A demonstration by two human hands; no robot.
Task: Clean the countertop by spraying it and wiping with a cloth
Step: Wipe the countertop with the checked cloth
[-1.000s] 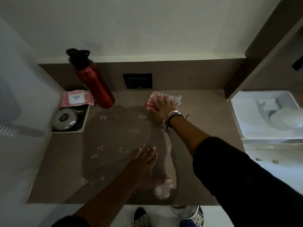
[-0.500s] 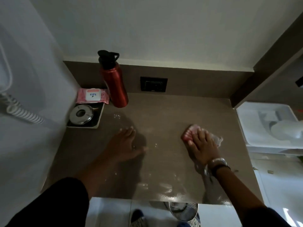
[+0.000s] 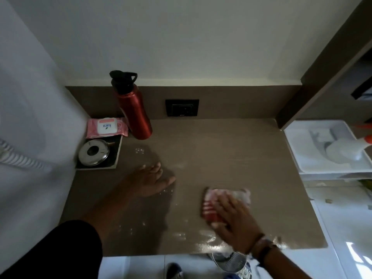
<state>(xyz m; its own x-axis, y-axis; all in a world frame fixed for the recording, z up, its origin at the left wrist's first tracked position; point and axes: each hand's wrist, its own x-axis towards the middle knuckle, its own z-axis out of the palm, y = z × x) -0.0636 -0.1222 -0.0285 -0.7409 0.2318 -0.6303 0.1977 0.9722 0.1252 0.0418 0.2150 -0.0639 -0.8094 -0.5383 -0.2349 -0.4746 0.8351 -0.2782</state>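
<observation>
The cloth (image 3: 210, 206) is pressed to the countertop (image 3: 221, 154) under the flat right hand (image 3: 237, 222), the empty left hand (image 3: 150, 181) splayed for support.

- An off-white wall (image 3: 181, 37) rose plain and evenly lit behind the countertop (image 3: 221, 150).
- A brown upstand (image 3: 241, 101) ran along the foot of that wall, with a black socket plate (image 3: 182, 107) set into it.
- A pale side wall (image 3: 30, 87) closed the left, and a white coiled cord (image 3: 22, 159) lay blurred across it.
- A dark brown cabinet side (image 3: 326, 65) slanted up on the right, reaching down to the back right corner.
- White floor tiles (image 3: 132, 266) showed below the front edge, one grout line visible.
- The light was dim; a bright sheen (image 3: 211, 241) lay near the front edge.
</observation>
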